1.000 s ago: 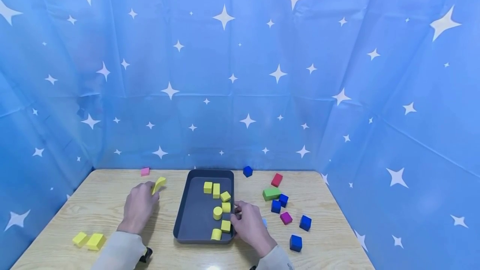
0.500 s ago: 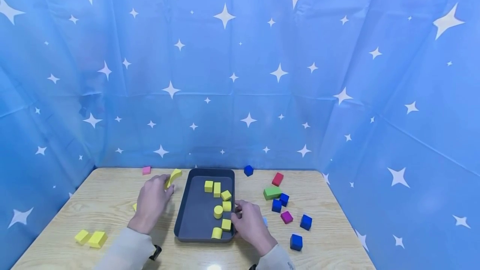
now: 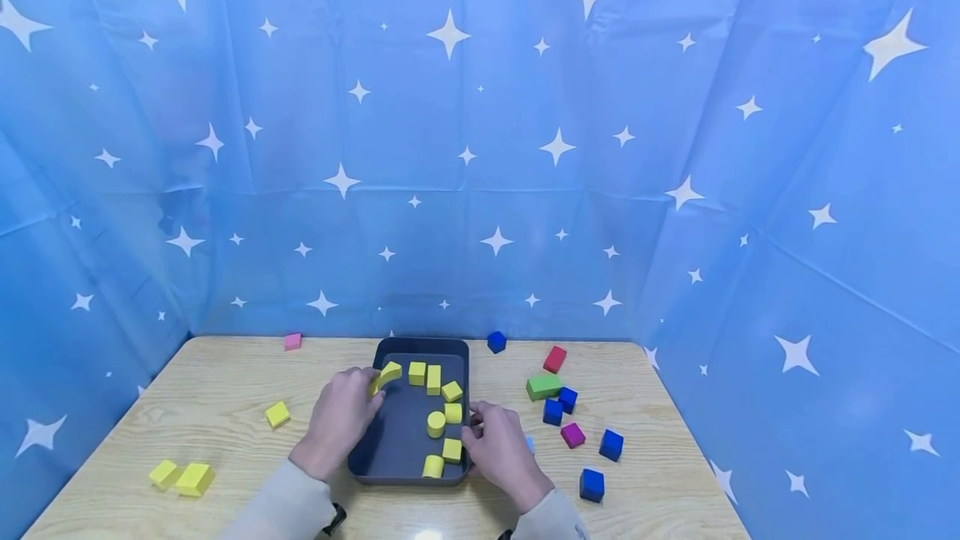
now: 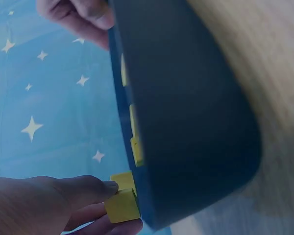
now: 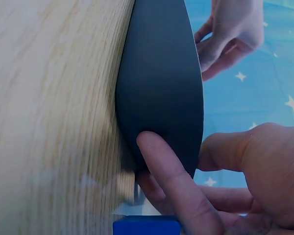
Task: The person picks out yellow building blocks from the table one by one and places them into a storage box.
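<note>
My left hand (image 3: 339, 417) pinches a yellow curved block (image 3: 389, 373) over the left edge of the dark grey tray (image 3: 396, 444). In the left wrist view, thumb and fingers grip this block (image 4: 122, 206) right at the tray's rim. On the opposite side, my right hand (image 3: 501, 450) holds the tray's right wall. Seen from the right wrist, the thumb is at the rim while a fingertip (image 5: 152, 142) presses the outer wall. Several yellow blocks, among them a cylinder (image 3: 436, 424) and a cube (image 3: 417, 373), lie in the tray, mostly along its right half.
Left of the tray lie three yellow blocks, one (image 3: 277, 414) apart from the others, and a pink block (image 3: 292, 342) farther back. Blue cubes (image 3: 592, 486), a green block (image 3: 543, 387), a red block (image 3: 554, 358) and a magenta block (image 3: 573, 436) are scattered on the right.
My left hand has carried the yellow curved block rightward from the table to over the tray's left side, uncovering a yellow block on the table. My right hand has stayed at the tray.
</note>
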`<state>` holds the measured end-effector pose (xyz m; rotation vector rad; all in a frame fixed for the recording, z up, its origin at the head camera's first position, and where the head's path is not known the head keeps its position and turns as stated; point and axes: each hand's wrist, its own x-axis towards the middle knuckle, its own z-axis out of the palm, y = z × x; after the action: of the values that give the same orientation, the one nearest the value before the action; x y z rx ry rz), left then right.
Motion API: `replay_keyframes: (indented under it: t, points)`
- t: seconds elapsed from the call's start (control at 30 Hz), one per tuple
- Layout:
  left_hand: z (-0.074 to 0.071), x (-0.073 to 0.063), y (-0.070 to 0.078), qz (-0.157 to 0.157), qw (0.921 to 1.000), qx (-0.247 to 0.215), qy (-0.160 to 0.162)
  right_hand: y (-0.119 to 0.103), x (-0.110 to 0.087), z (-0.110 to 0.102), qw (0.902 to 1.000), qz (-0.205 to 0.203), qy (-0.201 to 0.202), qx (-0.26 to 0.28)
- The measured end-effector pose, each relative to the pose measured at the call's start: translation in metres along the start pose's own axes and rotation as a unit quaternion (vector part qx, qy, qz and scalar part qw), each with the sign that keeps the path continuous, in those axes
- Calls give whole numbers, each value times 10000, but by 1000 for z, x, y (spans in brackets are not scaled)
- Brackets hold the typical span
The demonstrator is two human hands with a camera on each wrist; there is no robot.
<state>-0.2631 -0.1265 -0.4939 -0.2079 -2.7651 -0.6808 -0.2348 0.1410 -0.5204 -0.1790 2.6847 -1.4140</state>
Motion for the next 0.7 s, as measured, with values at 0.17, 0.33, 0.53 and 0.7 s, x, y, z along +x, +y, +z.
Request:
replay_keyframes:
  t: [0.17,0.33,0.53,0.7]
  points:
    - [8,-4,2,198,9998,62,42,-1,0,0,10000,76,-23,38]
    - [10,-5,5,310,9994,108,-78,-1,0,-1,10000,69,8,12]
    - [11,-7,6,253,9992,95,-289,-2,-1,-1,9999,128,-29,88]
    - [8,-7,6,227,9992,38,-342,-3,-1,-2,9997,209,-55,132]
